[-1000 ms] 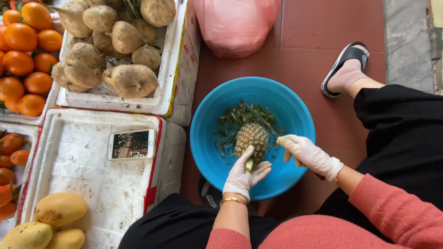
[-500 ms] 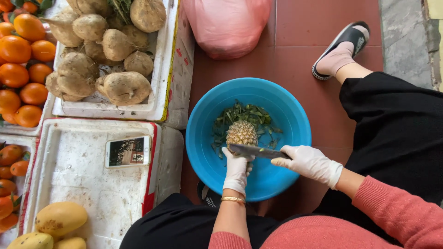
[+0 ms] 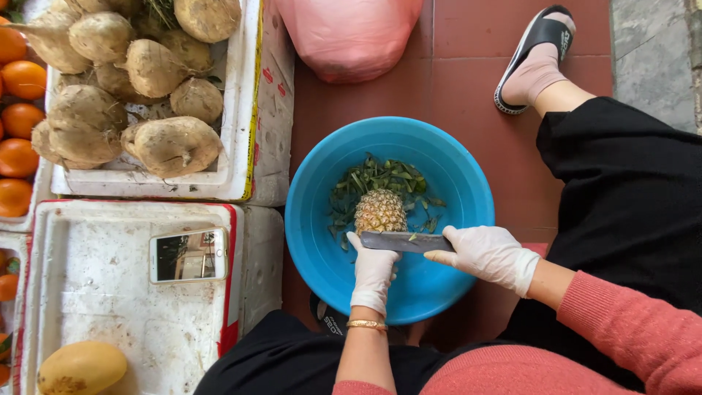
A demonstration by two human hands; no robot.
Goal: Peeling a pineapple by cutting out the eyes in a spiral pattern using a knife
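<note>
A small pineapple (image 3: 380,211) stands over the blue basin (image 3: 314,190), its scaly golden-brown skin on, the crown end pointing away — green leaf trimmings (image 3: 380,175) lie scattered behind it. A broad steel knife blade (image 3: 398,241) lies flat and crosswise against its near end.

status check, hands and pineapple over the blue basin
Left hand grips pineapple. Right hand holds knife flat across it. Leaf scraps in basin.
</note>
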